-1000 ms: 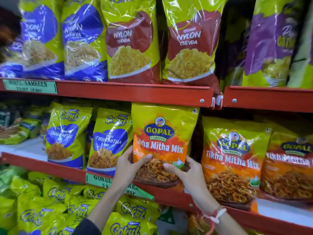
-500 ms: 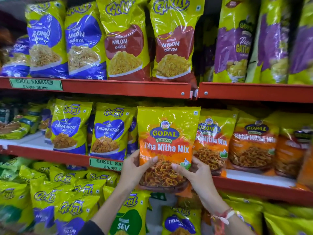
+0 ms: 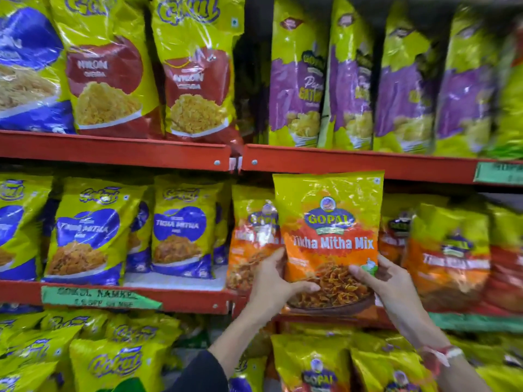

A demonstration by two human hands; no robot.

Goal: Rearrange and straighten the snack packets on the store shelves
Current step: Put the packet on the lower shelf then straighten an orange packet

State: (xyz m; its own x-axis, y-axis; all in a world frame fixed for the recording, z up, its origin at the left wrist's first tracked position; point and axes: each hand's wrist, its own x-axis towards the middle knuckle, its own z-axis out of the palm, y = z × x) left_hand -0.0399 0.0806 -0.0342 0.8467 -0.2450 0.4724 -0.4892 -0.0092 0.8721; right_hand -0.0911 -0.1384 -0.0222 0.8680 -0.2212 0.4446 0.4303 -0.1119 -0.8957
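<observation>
Head view: a Gopal Tikha Mitha Mix packet (image 3: pixel 329 241) sits right of centre in the frame, held upright in front of the middle shelf (image 3: pixel 113 297), its top edge just under the red lip of the upper shelf (image 3: pixel 353 165). Its long axis runs vertically, with only a slight lean, and the printed face is turned squarely to the camera. The left hand (image 3: pixel 273 281) makes its grip on the lower left edge, thumb lying across the front over the printed bowl of snack, fingers behind. The right hand (image 3: pixel 387 281) grips the lower right edge the same way. Both are closed on the packet, and the bag rises above them, so all its height stands over the grip. Neither hand is clearly nearer; they flank it evenly.

Just behind and to the packet's left stands another orange Gopal packet (image 3: pixel 252 239), partly covered by the held one. More orange packets (image 3: pixel 450 250) crowd the shelf at the right of the frame, blurred. To the left of the frame, blue Gokul Tikha Mitha packets (image 3: pixel 181 230) stand in a row.

The held packet is glossy, yellow at the top fading to orange, plump and lightly crinkled, with its seal flat. It probably needs to go straight back into the gap between its orange neighbours.
</observation>
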